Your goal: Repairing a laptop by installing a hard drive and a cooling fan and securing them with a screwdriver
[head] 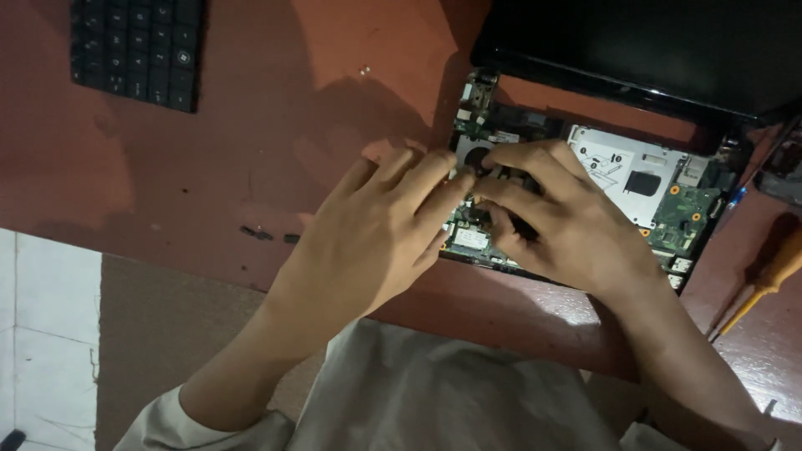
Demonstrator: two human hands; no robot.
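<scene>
left hand [380, 230] and right hand [555, 213] lay fingers-down, meeting over the opened laptop base [668, 188]; grip unclear. the base sat on a reddish table [251, 125], detached keyboard [138, 50] far left, screwdriver [764, 284] right; tiled floor [46, 334] below.
</scene>
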